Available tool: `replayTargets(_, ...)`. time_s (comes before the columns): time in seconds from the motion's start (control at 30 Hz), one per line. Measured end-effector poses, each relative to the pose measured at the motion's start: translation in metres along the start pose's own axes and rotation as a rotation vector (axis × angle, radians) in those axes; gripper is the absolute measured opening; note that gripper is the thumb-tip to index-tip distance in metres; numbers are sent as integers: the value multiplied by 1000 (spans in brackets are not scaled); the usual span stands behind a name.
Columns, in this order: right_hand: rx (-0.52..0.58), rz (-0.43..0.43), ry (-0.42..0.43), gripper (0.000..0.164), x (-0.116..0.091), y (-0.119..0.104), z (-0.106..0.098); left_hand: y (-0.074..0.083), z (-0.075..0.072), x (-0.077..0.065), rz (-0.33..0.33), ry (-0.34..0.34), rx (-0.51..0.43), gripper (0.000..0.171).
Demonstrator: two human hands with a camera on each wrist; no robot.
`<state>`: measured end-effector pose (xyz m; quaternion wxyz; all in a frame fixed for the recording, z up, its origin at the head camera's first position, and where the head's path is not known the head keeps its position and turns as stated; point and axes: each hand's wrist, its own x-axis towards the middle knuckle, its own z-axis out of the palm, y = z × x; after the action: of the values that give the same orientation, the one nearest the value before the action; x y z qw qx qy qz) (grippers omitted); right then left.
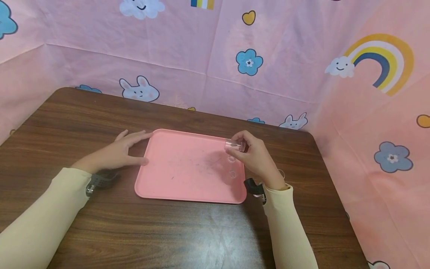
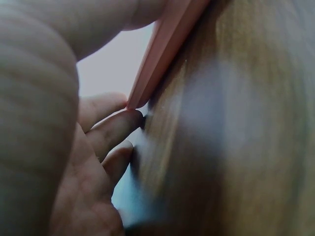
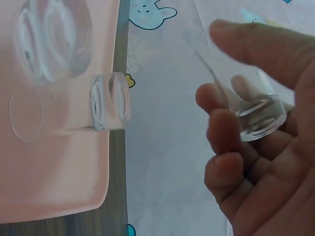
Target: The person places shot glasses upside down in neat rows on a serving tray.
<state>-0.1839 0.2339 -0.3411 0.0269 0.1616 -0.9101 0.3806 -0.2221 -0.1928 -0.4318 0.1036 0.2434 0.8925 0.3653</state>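
Observation:
A small clear shot glass (image 1: 234,145) is in my right hand (image 1: 256,155), gripped between the thumb and curled fingers above the right side of a pink tray (image 1: 181,179). In the right wrist view this glass (image 3: 261,118) lies tilted, its thick base toward the palm. Two more clear glasses, a nearer one (image 3: 54,39) and a farther one (image 3: 110,101), stand on the tray's right side below that hand. Whether they are upright or upside down I cannot tell. My left hand (image 1: 117,151) touches the tray's left edge with thumb and extended fingers.
The tray lies on a dark brown wooden table (image 1: 161,235). Beyond the right wrist a clear ring-shaped rim (image 1: 281,173) shows on the table, partly hidden by the arm. A pink patterned cloth (image 1: 188,45) hangs behind the table and along its sides.

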Motion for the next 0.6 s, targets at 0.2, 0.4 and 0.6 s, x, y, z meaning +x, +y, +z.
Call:
replayTargets(0.2, -28, 13, 23, 33, 0, 2, 0, 1, 0, 0, -2, -1, -5, 91)
replayTargets(0.4, -38, -41, 49, 32, 0, 2, -1, 0, 0, 0, 5, 0, 3, 91)
replayTargets(0.6, 15, -94, 77, 35, 0, 0, -1, 0, 0, 0, 2, 0, 0, 91)
